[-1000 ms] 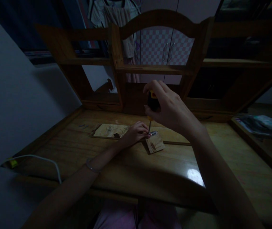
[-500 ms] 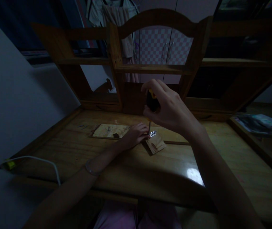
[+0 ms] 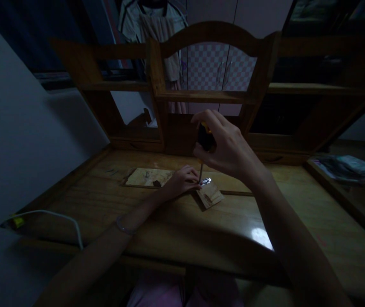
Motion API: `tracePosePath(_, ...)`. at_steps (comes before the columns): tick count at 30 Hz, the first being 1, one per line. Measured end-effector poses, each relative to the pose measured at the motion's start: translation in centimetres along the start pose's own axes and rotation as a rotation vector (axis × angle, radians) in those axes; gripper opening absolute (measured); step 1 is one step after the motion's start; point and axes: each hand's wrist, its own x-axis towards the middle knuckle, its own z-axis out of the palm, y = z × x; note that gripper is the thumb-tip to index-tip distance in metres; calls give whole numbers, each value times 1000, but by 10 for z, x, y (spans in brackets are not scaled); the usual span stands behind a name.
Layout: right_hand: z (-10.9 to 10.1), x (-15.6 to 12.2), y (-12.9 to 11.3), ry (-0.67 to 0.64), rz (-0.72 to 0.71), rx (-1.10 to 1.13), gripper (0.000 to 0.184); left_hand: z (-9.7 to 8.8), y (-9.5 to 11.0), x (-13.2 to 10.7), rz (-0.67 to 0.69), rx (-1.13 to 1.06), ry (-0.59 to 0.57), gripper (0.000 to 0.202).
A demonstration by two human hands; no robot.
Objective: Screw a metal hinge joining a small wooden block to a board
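Note:
My right hand (image 3: 225,140) is wrapped around the black and yellow handle of a screwdriver (image 3: 205,137), held upright with its thin shaft pointing down. The tip meets a small shiny metal plate (image 3: 206,181), possibly a hinge, on a short piece of wood (image 3: 212,196). My left hand (image 3: 184,181) rests low beside the tip, fingers bent together against the plate's left end. Whatever those fingertips pinch is hidden. Under and behind the short piece runs a long wooden board (image 3: 146,175) with a rough, stained left part.
A wooden desktop (image 3: 131,213) carries the boards. Along its back stands a wooden shelf unit (image 3: 201,94). A white cable (image 3: 51,214) and a yellow object (image 3: 18,221) are at the left edge. Plastic-wrapped items (image 3: 350,164) lie at the right. The room is dim.
The whole view has shifted slightly downward. Glare on the metal plate looks different. Both hands keep nearly the same pose, with the screwdriver still at the plate.

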Motion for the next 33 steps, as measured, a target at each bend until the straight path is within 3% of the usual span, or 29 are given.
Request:
tracePosePath(11, -10, 3, 2, 119, 35, -73, 45, 4, 9, 1, -39, -63, 124, 16)
tracePosePath(19, -25, 1, 13, 263, 128, -122, 41, 4, 14, -1, -148, 9, 279, 18)
tracePosePath(27, -29, -1, 20, 336, 152, -105, 38, 5, 9, 0, 11, 34, 419, 12)
tracePosePath(30, -35, -2, 21, 359, 151, -126, 39, -8, 1, 7, -5, 46, 519, 15)
tracePosePath(33, -46, -4, 20, 400, 150, -133, 40, -44, -15, 6, -101, 85, 600, 19)
